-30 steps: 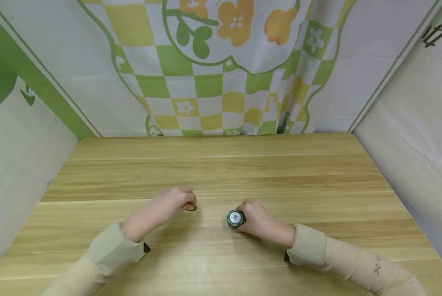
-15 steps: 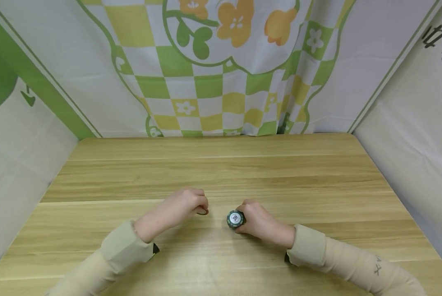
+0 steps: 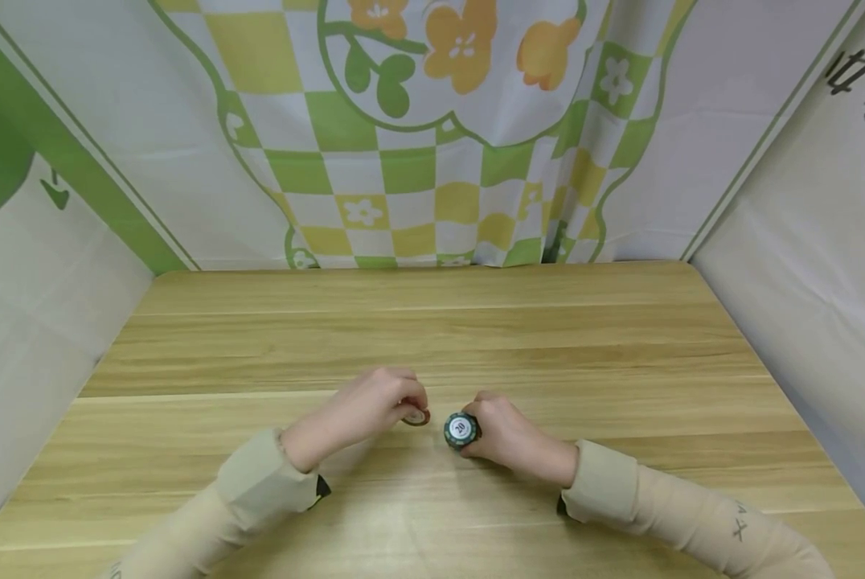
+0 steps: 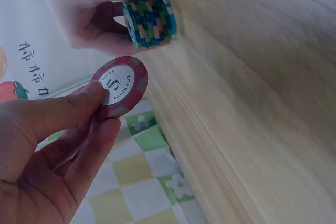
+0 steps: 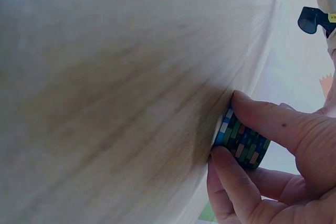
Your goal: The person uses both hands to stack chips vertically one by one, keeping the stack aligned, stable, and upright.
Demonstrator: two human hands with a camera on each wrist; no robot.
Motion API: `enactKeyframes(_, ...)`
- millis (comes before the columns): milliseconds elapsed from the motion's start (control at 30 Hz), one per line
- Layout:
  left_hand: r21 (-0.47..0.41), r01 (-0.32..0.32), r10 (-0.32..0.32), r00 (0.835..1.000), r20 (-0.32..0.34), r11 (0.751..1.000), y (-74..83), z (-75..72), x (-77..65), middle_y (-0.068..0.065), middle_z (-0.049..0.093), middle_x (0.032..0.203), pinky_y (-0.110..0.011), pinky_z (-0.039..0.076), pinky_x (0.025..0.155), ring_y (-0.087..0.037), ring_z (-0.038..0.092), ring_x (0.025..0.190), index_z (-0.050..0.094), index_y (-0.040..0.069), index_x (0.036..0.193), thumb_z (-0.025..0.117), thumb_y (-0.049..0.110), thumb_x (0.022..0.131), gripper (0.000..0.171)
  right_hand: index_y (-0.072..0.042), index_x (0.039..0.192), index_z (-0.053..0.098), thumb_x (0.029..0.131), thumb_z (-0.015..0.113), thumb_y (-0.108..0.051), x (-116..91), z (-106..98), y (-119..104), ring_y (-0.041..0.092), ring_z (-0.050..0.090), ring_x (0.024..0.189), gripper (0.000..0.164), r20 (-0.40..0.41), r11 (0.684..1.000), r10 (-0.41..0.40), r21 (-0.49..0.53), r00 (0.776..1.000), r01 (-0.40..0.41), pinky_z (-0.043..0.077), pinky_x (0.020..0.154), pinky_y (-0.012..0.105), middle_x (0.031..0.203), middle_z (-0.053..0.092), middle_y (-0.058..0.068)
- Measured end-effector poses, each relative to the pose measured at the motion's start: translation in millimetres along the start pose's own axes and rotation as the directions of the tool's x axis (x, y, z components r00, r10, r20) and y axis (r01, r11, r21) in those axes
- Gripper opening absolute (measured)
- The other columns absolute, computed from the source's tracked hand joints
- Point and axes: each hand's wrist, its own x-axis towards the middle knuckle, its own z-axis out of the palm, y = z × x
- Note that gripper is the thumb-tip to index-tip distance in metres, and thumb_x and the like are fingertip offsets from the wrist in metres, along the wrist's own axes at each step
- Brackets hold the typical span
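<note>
A red poker chip (image 4: 125, 88) with a white centre marked 5 is pinched between the thumb and fingers of my left hand (image 3: 376, 406). It hangs tilted, just left of a stack of poker chips (image 3: 461, 430) and apart from it. My right hand (image 3: 508, 434) grips that stack from the right side, thumb and fingers around its lower part. The top chip is green with a white centre marked 20. Green and blue chips make up the stack's side in the left wrist view, and it stands upright on the table.
The wooden table (image 3: 432, 330) extends around both hands. A checkered floral curtain (image 3: 418, 177) hangs behind its far edge. White printed cloth walls (image 3: 801, 241) stand at the sides.
My left hand has moved right with the red poker chip, closer to the stack, and the chip shows more of its face. My right hand and the stack have stayed put.
</note>
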Motion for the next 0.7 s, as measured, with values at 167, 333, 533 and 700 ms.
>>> enactKeyframes(167,-0.072,0.039,-0.040,0.999,-0.009,0.997,2.4,3.0,5.5,0.003,0.061,0.079,-0.021,0.047,0.064,-0.009,0.057,0.073,0.069,0.011,0.081,0.071,0.007,0.076,0.007,0.002,0.088,0.066,0.062,0.082,-0.011,0,-1,0,0.013,0.054,0.073,0.033,-0.004,1.000,-0.007,0.001,1.000,0.007,0.048,0.064,0.023,0.077,0.055,0.004)
enactKeyframes(333,-0.165,0.121,-0.119,0.993,0.022,0.979,1.9,6.5,12.3,0.004,0.062,0.076,-0.020,0.045,0.063,-0.008,0.056,0.071,0.069,0.011,0.078,0.072,0.007,0.075,0.006,0.002,0.087,0.066,0.062,0.082,-0.010,-1,0,0,0.013,0.054,0.072,0.033,-0.005,1.000,-0.010,0.007,1.000,0.010,0.047,0.064,0.023,0.077,0.055,0.004)
enactKeyframes(533,-0.351,0.238,-0.225,0.971,0.077,0.906,-1.5,13.6,17.5,0.000,0.066,0.074,-0.018,0.046,0.058,-0.004,0.056,0.065,0.069,0.005,0.078,0.071,0.005,0.075,0.004,0.002,0.086,0.065,0.062,0.082,-0.009,-1,0,0,0.012,0.052,0.071,0.031,-0.006,1.000,-0.010,0.022,1.000,0.010,0.047,0.062,0.022,0.076,0.054,0.003)
enactKeyframes(700,-0.491,0.300,-0.284,0.953,0.109,0.818,-5.0,22.0,19.4,-0.006,0.066,0.074,-0.019,0.048,0.055,-0.005,0.056,0.061,0.068,-0.001,0.080,0.071,0.002,0.074,0.007,0.003,0.087,0.065,0.062,0.082,-0.009,0,0,-1,0.011,0.052,0.070,0.032,-0.002,1.000,0.002,0.021,1.000,-0.002,0.047,0.061,0.023,0.076,0.054,0.004)
